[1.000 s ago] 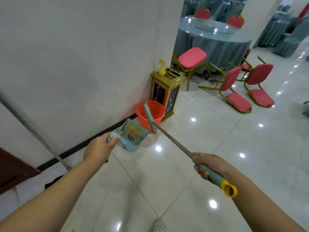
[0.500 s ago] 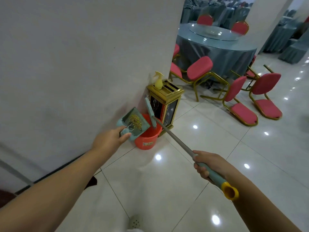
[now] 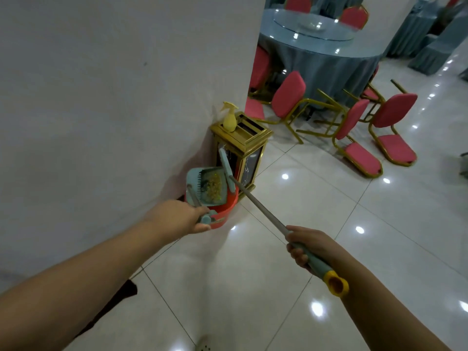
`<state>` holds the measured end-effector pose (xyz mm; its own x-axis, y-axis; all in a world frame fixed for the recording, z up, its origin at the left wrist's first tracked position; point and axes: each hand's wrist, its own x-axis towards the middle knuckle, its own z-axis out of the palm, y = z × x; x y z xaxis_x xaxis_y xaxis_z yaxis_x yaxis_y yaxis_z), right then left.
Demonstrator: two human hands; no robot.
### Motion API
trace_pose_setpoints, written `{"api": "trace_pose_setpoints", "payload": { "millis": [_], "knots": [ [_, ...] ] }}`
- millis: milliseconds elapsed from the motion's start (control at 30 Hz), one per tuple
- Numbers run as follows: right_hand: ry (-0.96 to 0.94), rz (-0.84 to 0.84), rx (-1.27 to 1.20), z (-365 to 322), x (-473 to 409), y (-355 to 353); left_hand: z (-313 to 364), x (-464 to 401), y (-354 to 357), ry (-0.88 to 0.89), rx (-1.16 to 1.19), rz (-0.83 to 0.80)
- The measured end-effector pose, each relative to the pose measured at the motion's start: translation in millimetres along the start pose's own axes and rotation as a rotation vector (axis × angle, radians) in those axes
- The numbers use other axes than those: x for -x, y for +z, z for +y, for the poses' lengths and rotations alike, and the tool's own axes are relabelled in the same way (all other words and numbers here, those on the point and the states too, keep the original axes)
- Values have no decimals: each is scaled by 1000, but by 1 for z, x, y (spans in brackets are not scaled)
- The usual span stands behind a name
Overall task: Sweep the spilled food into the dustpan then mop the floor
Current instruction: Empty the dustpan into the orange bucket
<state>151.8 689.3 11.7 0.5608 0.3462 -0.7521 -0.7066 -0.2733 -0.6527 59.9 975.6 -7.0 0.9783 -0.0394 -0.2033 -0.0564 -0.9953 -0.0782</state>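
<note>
Holding the dustpan by its handle, the left hand keeps its grip curled tight. The pan sits over the orange bucket by the white wall, yellow food inside. The right hand wraps the broom, whose long stick points far and left, head up by the gold bin. The floor is shiny white tile, with red chairs far off.
</note>
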Motion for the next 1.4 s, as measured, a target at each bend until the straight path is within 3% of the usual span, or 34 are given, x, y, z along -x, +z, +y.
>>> {"api": "trace_pose_setpoints", "payload": {
  "millis": [267, 867, 1100, 1400],
  "knots": [
    [11, 33, 79, -15, -20, -6, 15, -22, 2, 220, -135, -143],
    [6, -78, 247, -30, -25, -71, 122, -39, 26, 327, -344, -573],
    [16, -138, 203, -26, -20, -104, 156, -49, 41, 306, -388, -572],
    [49, -169, 166, -28, -18, -134, 164, -56, 21, 140, -179, -493]
  ]
}}
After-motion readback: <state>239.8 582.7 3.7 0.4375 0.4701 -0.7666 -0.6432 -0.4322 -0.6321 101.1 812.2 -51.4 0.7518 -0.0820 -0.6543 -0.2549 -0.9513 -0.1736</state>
